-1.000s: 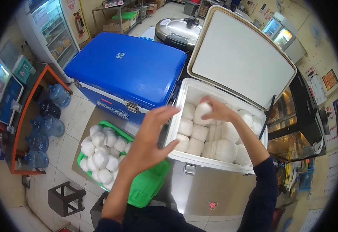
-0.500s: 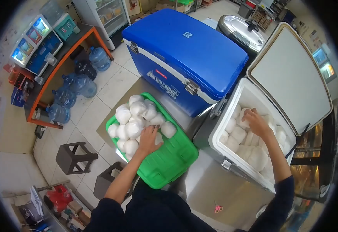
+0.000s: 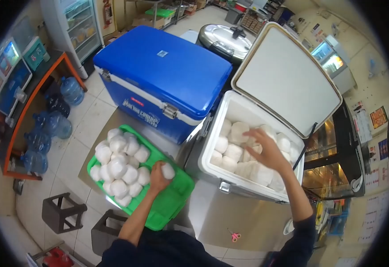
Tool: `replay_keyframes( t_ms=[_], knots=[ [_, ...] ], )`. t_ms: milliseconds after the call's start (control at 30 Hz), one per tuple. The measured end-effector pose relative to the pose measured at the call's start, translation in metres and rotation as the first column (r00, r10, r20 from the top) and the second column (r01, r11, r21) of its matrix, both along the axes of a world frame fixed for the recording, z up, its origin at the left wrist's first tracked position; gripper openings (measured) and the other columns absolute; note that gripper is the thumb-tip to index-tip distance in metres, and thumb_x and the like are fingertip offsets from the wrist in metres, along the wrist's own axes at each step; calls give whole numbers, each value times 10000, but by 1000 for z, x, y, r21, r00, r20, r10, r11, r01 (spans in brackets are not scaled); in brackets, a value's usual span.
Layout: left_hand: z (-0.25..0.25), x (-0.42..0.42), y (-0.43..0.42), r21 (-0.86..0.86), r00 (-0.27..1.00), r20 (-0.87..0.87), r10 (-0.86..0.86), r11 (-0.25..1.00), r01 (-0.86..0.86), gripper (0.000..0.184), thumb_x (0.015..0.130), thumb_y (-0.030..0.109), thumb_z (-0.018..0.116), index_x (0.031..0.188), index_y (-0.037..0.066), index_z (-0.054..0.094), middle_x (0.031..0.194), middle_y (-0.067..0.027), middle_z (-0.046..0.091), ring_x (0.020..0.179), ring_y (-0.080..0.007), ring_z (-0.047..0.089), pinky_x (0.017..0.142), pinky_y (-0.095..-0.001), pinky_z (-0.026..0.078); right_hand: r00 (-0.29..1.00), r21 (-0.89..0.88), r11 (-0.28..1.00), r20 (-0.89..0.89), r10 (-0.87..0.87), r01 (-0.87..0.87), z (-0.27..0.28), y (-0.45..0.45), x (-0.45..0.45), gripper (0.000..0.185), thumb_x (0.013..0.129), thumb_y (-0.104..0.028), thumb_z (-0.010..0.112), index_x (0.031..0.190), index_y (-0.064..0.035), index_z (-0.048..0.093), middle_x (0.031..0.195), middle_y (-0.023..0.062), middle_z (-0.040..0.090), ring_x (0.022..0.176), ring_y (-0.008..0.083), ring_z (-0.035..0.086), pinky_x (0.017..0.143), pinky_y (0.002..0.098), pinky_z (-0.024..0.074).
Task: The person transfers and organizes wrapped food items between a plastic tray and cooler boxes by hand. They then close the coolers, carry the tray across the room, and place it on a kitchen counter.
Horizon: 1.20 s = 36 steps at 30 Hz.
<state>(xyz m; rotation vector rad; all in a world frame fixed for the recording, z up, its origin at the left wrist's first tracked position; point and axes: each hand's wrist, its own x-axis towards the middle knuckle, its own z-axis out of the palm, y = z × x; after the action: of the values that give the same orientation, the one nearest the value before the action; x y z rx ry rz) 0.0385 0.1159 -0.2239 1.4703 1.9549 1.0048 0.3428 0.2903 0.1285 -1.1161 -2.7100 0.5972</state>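
Observation:
My left hand [image 3: 158, 180] is closed around a white, rounded ball [image 3: 168, 171], which looks wrapped in film. It is over the green plastic lid or tray [image 3: 161, 205], just right of a heap of similar white balls [image 3: 117, 168]. My right hand [image 3: 265, 150] is above the open grey-and-white cooler [image 3: 206, 156], its fingers apart and nothing seen in its grasp. Under it, white balls [image 3: 233, 152] fill the cooler; the hand hides some of them. Whether its fingertips touch any ball I cannot tell.
A shut blue cooler [image 3: 163, 66] stands behind the green tray. The grey cooler's raised lid [image 3: 288, 80] leans back. Pink scissors [image 3: 234, 235] lie on the steel table [image 3: 212, 222]. Dark stools [image 3: 63, 212] and water jugs [image 3: 57, 124] stand on the floor at left.
My left hand has moved right off the heap and now holds a ball. My right hand has come away from a ball in the cooler, fingers spread. The camera has turned right.

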Motion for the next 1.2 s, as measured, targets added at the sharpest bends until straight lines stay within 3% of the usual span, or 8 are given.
replay_keyframes(
  t_ms=[100,233,367,633,700,767,933,1200],
  knots=[
    [107,5,-5,367,926,368,-87,928,-58,743,547,43,903,1167,96,498,1259,-131,578,1155,-384,564,987,-464,473,984,-307,952,-173,-43,-12,13,-34,-16,557,886,-192,774,1379,-90,536,1317,103,599,1137,248,623,930,384,526],
    [288,13,44,629,828,-86,-554,614,476,745,588,-58,822,1250,118,528,1392,-156,540,1291,-379,505,1096,-480,405,900,-642,744,-415,-135,-184,29,-61,-55,709,848,-244,831,1432,-73,468,1389,120,560,1187,215,602,935,386,530],
    [354,43,112,604,832,-291,-472,584,542,863,675,-121,708,1453,171,476,1460,-159,485,1402,-402,397,1170,-493,352,950,-485,867,-206,-236,111,30,-11,-49,591,763,-188,873,1273,-22,626,1097,94,720,1048,193,686,929,341,537],
    [242,88,195,216,819,-173,-547,790,573,611,748,-76,653,1341,36,560,1350,-154,582,1338,-340,492,1113,-438,409,858,-648,583,240,-454,490,-106,98,-14,483,832,-366,811,1085,32,708,1076,158,737,940,205,717,843,341,564],
    [235,92,199,230,746,-470,-472,751,619,472,760,-57,646,1224,28,624,1245,-129,638,1288,-324,529,1057,-425,440,806,-403,710,420,-417,577,-95,93,-41,538,835,-387,795,1135,41,666,1064,174,732,962,253,719,824,342,570],
    [249,97,190,199,742,-474,-474,763,615,407,756,-26,669,1160,20,649,1203,-145,642,1237,-299,557,1051,-408,428,864,329,878,249,-437,349,-104,82,-42,640,813,-359,793,1291,-4,558,1177,204,685,1076,313,683,866,376,562],
    [240,139,212,-3,342,-922,-180,888,460,346,831,126,673,1165,33,655,1164,-121,656,1126,-226,599,1053,-395,379,953,198,977,272,-135,82,-123,112,6,887,674,-273,869,1419,-101,420,1326,203,585,1258,385,553,995,452,505],
    [173,173,286,-151,439,-821,-365,881,449,260,889,206,622,1107,94,709,1073,-68,694,1077,-229,649,870,-429,490,955,159,985,274,-116,74,-123,106,18,1020,570,-243,917,1445,-71,422,1414,227,515,1341,419,470,1094,475,457]
  ],
)
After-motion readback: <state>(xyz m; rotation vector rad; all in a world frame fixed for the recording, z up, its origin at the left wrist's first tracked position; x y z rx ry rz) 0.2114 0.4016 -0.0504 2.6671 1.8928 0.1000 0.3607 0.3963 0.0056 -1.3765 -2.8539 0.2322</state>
